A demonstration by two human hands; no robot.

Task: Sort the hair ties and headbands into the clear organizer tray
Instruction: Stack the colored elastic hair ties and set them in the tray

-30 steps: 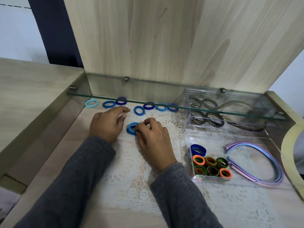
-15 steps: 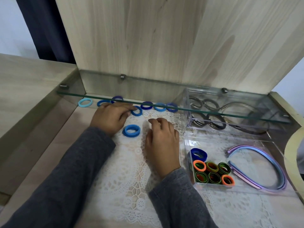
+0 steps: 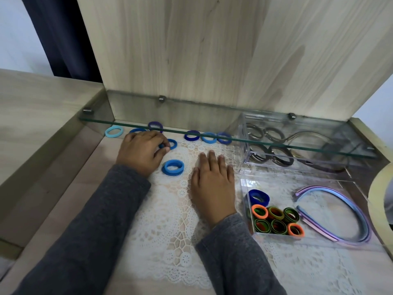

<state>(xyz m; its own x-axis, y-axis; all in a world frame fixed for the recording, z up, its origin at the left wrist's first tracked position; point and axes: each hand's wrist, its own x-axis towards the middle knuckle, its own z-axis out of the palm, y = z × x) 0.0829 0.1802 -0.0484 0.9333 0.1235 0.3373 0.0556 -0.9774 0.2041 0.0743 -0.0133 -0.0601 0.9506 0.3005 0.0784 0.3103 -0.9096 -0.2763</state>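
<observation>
My left hand (image 3: 141, 152) curls its fingertips on a blue hair tie (image 3: 171, 143) lying at the back of the lace mat. Just in front sits a small stack of blue hair ties (image 3: 172, 167), touched by neither hand. To the right of that stack my right hand (image 3: 212, 184) lies flat and open on the mat. More blue ties (image 3: 209, 137) and a light blue one (image 3: 114, 131) line up under the glass shelf. At the right, the clear organizer tray (image 3: 276, 184) holds orange and green ties (image 3: 276, 220), a dark blue tie (image 3: 259, 196) and purple-blue headbands (image 3: 350, 211).
A glass shelf (image 3: 276, 143) hangs low over the back of the surface. Under it at the right stands a second clear box (image 3: 242, 145) with dark ties (image 3: 280, 156) and dark headbands. A raised wooden ledge (image 3: 42, 145) borders the left side.
My right hand let go of the blue stack, moved right and flattened on the mat. My left hand slid toward the blue tie behind the stack and curled on it.
</observation>
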